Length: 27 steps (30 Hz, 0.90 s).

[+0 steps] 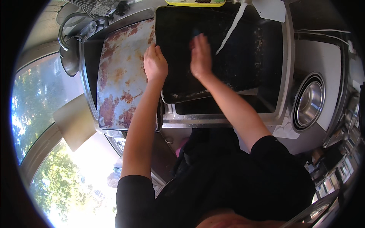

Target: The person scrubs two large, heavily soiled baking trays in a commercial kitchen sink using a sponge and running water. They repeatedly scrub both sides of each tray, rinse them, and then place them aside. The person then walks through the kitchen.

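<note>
A large black baking tray (239, 62) lies tilted in the right part of a stainless-steel sink (199, 121). My left hand (155, 62) grips the tray's left edge. Over the tray's dark surface, my right hand (202, 55) is blurred, fingers pointing away from me. Something small, reddish and bluish, shows by its fingertips, too blurred to name. A thin stream of water (233, 27) falls onto the tray right of that hand. Left of the black tray, a second baking sheet (122, 74), pale with rust-brown stains, rests across the left basin, partly behind my left forearm.
A gooseneck faucet (64, 34) arches at the back left, near a wire whisk (88, 8). A yellow-rimmed object (196, 3) sits behind the tray; a white flat piece (269, 10) overhangs the back right corner. Nested metal bowls (310, 101) stand on the right counter. Windows (42, 105) line the left.
</note>
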{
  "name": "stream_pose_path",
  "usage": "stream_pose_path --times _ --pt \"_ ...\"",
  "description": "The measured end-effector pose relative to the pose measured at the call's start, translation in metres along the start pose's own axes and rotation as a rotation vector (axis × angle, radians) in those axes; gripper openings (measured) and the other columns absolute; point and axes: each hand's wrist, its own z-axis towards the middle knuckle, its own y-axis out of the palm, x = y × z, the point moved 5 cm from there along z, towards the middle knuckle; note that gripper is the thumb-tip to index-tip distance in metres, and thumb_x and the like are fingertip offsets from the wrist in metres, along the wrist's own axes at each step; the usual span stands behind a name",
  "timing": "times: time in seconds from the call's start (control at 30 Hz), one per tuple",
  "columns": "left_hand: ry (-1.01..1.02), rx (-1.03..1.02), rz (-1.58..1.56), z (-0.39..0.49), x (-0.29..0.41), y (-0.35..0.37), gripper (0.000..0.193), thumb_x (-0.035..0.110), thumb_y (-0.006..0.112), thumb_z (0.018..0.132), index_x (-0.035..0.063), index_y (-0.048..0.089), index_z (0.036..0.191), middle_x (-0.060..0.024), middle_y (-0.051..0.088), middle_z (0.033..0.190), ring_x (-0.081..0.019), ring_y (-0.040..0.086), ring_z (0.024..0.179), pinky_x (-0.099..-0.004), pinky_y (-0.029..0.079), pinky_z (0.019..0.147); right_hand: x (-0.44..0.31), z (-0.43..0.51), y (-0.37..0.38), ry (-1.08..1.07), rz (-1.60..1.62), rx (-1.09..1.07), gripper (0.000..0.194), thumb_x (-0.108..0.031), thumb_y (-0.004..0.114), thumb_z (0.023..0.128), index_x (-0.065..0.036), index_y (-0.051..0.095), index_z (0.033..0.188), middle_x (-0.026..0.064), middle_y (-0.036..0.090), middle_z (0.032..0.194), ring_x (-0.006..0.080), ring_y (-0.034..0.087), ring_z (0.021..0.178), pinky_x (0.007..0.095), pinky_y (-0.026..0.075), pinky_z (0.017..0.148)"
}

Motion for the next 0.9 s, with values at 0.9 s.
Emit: stream_pose_path --times 0.9 --pt "0.042 0.045 0.013 0.001 0.003 0.0 0.033 0.026 0.05 0.112 0.0006 0.068 0.125 -0.0221 0.071 0.122 -0.0456 0.066 0.113 -0.0531 0.054 0.095 -0.091 -0.102 -0.037 -0.271 0.419 -0.584 0.035 0.017 0.071 0.076 -0.001 0.073 0.106 0.0125 0.066 0.116 0.0333 0.064 0.105 0.0405 0.057 0.086"
